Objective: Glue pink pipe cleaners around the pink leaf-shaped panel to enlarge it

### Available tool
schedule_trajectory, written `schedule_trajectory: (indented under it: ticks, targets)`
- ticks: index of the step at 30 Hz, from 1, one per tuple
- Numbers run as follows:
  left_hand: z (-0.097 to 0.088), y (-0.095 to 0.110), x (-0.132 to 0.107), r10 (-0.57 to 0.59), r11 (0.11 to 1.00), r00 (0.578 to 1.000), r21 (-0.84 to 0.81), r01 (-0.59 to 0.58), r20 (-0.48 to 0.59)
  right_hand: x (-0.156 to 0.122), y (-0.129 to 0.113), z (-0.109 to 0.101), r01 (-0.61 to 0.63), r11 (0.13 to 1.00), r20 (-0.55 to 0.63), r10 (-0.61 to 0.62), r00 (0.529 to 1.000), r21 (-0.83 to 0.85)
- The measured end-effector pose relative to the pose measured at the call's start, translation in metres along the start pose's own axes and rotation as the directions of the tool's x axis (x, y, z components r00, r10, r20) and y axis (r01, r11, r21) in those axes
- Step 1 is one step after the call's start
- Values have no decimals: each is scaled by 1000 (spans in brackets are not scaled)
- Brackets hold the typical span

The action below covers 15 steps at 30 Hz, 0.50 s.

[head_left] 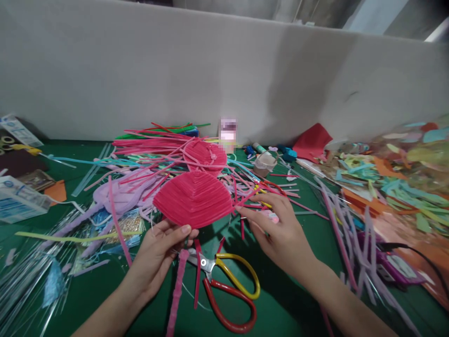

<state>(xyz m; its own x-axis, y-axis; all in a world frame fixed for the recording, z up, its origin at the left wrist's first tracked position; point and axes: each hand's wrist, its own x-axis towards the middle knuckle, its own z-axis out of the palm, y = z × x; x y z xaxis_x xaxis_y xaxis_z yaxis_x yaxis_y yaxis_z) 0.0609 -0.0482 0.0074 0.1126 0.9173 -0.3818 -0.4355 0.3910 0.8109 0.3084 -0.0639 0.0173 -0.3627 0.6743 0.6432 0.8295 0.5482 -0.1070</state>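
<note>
My left hand [164,250] grips the lower edge of a deep pink fan-shaped piece [193,199] built of pipe cleaners laid side by side, thumb on top. At its right corner, the fingertips of my right hand [277,229] close on a pink pipe cleaner [247,199]; the thumb is mostly hidden. Below lie scissors [207,269] with one yellow and one red handle, their blades partly covered by my left hand. A wrapped pink stem [177,292] runs down beside them, and a short pink strip [197,281] crosses the blades.
Behind the fan lies another round pink piece [205,155] among loose pink pipe cleaners [147,146]. A lilac shape [122,192] is at left, lilac strips [351,234] at right. A purple device [396,267], a small cup [265,164] and a white wall [210,70] surround them.
</note>
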Motion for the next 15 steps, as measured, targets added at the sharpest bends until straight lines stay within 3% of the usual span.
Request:
schedule_trajectory:
  ticks: [6, 9, 10, 12, 14, 15]
  targets:
    - [-2, -1, 3, 23, 1000, 998, 0, -23, -55, -7, -21, 6, -192, 978, -44, 196, 980, 87]
    - [-2, -1, 3, 25, 1000, 998, -10, -25, -63, -9, -36, 7, -388, 875, -29, 413, 910, 290]
    - [-1, -1, 2, 21, 1000, 998, -7, -22, -61, -8, -41, 7, -480, 793, 26, 508, 861, 375]
    - [0, -2, 1, 12, 1000, 998, -2, -12, -54, -5, -51, 10, -654, 538, 219, 659, 719, 532]
    - [1, -3, 0, -2, 1000, 999, 3, 2, -41, 2, -61, 15, -743, 249, 418, 697, 583, 621]
    - [2, -3, -1, -7, 1000, 999, 5, 8, -35, 5, -65, 19, -750, 136, 485, 685, 543, 647]
